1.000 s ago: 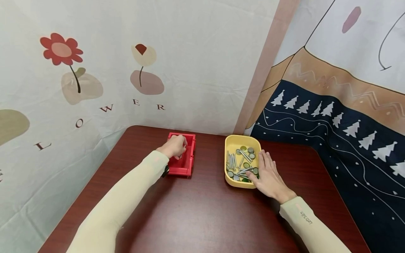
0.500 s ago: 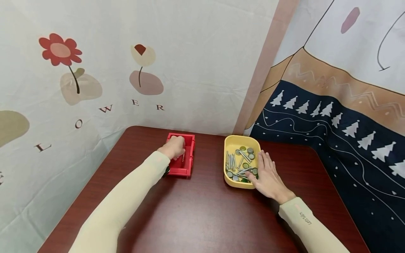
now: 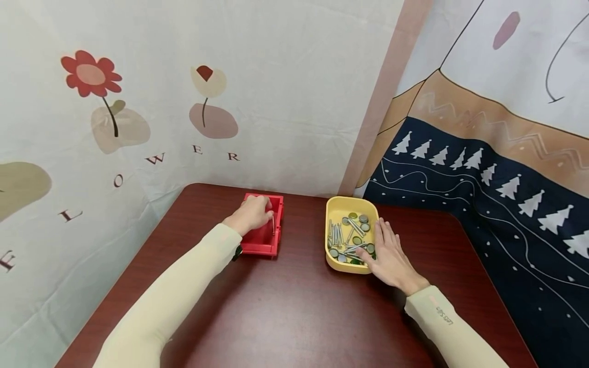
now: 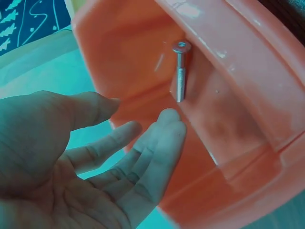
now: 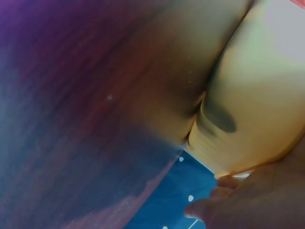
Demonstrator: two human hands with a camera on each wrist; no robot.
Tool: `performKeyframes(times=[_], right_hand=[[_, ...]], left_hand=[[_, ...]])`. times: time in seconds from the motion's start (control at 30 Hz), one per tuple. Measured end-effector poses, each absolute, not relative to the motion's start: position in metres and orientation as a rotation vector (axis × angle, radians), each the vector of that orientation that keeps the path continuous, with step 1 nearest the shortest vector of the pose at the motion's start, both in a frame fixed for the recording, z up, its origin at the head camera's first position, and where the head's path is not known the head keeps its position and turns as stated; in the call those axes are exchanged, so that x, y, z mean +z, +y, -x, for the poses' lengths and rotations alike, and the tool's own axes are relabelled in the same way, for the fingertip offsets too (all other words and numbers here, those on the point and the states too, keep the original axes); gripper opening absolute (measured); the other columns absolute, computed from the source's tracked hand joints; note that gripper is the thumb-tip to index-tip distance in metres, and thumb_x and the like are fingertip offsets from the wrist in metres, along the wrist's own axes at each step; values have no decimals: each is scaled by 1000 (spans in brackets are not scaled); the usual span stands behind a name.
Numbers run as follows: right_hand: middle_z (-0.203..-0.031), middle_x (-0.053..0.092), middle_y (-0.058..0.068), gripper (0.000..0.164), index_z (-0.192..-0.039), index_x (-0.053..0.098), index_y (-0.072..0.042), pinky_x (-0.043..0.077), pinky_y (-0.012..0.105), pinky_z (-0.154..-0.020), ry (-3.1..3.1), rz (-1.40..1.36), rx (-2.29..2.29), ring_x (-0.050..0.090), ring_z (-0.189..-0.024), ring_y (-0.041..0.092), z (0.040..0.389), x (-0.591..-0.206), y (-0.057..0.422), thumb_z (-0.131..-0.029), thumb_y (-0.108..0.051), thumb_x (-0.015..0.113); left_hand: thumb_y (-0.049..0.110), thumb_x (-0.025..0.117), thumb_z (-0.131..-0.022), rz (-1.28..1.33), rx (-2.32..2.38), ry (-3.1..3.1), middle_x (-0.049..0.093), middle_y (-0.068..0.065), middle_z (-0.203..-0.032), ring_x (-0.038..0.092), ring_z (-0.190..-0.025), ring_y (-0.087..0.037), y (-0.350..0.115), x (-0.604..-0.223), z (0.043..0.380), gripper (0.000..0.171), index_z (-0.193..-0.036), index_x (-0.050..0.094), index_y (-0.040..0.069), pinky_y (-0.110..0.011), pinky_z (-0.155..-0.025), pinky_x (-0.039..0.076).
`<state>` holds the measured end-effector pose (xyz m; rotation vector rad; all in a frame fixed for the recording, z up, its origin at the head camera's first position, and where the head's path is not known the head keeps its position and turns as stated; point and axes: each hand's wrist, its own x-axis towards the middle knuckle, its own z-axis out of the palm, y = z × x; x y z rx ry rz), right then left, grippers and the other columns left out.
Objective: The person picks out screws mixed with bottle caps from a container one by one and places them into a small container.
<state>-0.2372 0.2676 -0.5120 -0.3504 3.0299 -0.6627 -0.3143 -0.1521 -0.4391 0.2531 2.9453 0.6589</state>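
Note:
My left hand [image 3: 253, 212] reaches into a red plastic bin [image 3: 259, 250] on the left. A silver bolt [image 3: 273, 224] is inside, near the bin's right wall. In the left wrist view the thumb and fingers are spread apart, and the bolt [image 4: 180, 76] stands beyond the fingertips, leaning by the bin wall with its head up. My right hand [image 3: 391, 258] lies along the right side of a yellow tub [image 3: 349, 269], fingers straight, thumb over the rim. Several bolts [image 3: 337, 235] and round grey and green discs [image 3: 357, 240] are in the tub.
Both containers stand toward the back of a dark red-brown table [image 3: 276, 317]. A printed cloth [image 3: 294, 92] hangs right behind the table, and a navy tree-patterned one [image 3: 460, 179] runs along the right side.
The left fingers have opened and let go of the bolt, which now stands farther right, by the bin wall. The right hand and the yellow tub have stayed in place.

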Motion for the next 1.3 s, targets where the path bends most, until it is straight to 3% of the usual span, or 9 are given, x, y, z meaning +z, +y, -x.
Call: performKeyframes(times=[0.13,0.33,0.47,0.77,1.17,1.3], right_hand=[[-197,1,24,114,-186,6,-1,10,80,-143,3019,358,-648,2,-183,52,238,-510,271,-114,-74,56],[-195,12,25,109,-185,18,0,14,82,-142,3059,453,-566,14,-181,54,239,-508,281,-113,-70,61],[-195,13,25,106,-185,20,-1,15,81,-142,3065,499,-521,15,-181,53,239,-509,287,-113,-67,63],[-197,7,23,110,-186,11,-1,14,79,-143,3048,506,-509,9,-183,51,240,-512,288,-114,-66,62],[-196,6,25,107,-185,11,1,13,80,-143,3054,490,-513,8,-182,52,238,-512,284,-114,-59,64],[-196,6,25,106,-185,11,2,12,80,-143,3047,484,-529,7,-182,53,238,-511,282,-115,-58,64]], left_hand=[[17,71,-114,-332,680,2995,80,-18,-118,67,-80,-20,-150,-436,312,33,-141,75,-1,-33,-77,59],[17,72,-114,-383,735,2994,78,-15,-106,63,-72,-18,-142,-427,306,32,-141,74,0,-30,-69,54],[17,73,-114,-432,737,2995,80,-13,-108,68,-75,-18,-131,-422,303,32,-141,74,1,-30,-71,58],[19,76,-113,-581,725,3001,82,-13,-124,73,-97,-24,-92,-412,300,31,-140,77,4,-39,-89,68],[23,80,-111,-833,502,2969,82,-9,-123,75,-103,-22,-30,-408,299,30,-138,79,10,-40,-90,68],[28,83,-110,-889,423,2909,81,-8,-133,75,-109,-20,-10,-405,297,38,-144,77,12,-39,-90,69]])
